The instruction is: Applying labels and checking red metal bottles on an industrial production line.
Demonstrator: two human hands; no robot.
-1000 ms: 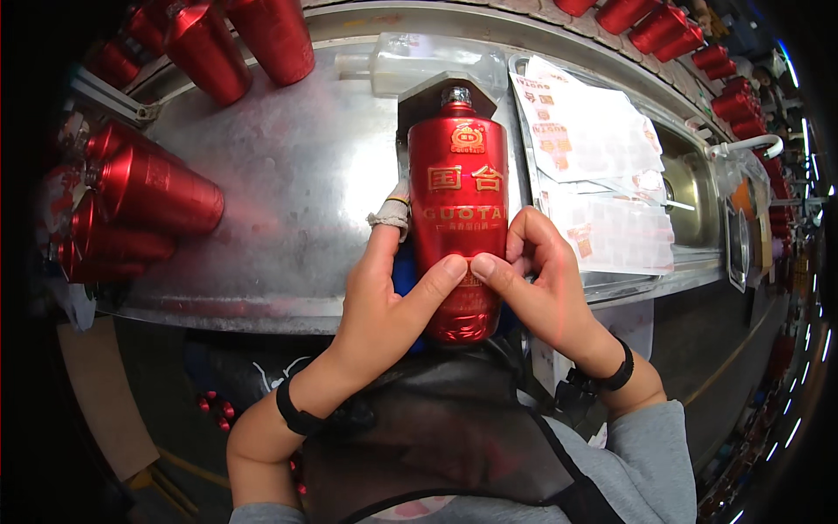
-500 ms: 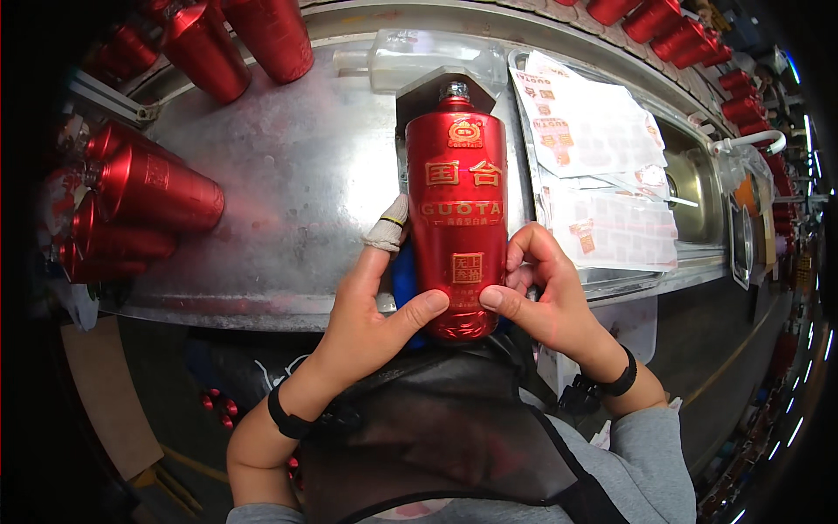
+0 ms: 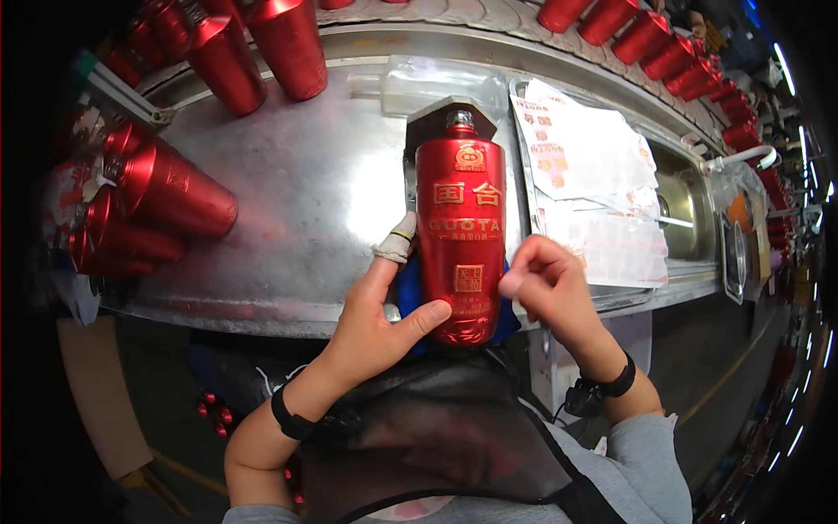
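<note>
A glossy red bottle (image 3: 461, 253) with gold raised lettering and emblems lies front-up before me, its neck pointing away over a dark angular holder (image 3: 428, 127). My left hand (image 3: 371, 323) grips its lower left side, thumb on the front near the base, a white cover with a dark band on one finger. Just off the bottle's lower right edge is my right hand (image 3: 552, 286), fingers curled and thumb pressed in, slightly blurred; anything pinched there is hidden. Something blue (image 3: 408, 288) shows under the bottle.
Sticker sheets (image 3: 602, 175), partly peeled, lie right on the metal worktop (image 3: 279, 183), before a sink (image 3: 685, 205) with a white tap (image 3: 742, 159). A clear glass bottle (image 3: 445, 86) lies behind the holder. Several red bottles (image 3: 175, 188) stand left; more line the back ledge (image 3: 642, 37).
My right hand has come off the bottle's lower right side and its fingers have curled in. My left hand keeps its grip. The whole view has shifted slightly.
</note>
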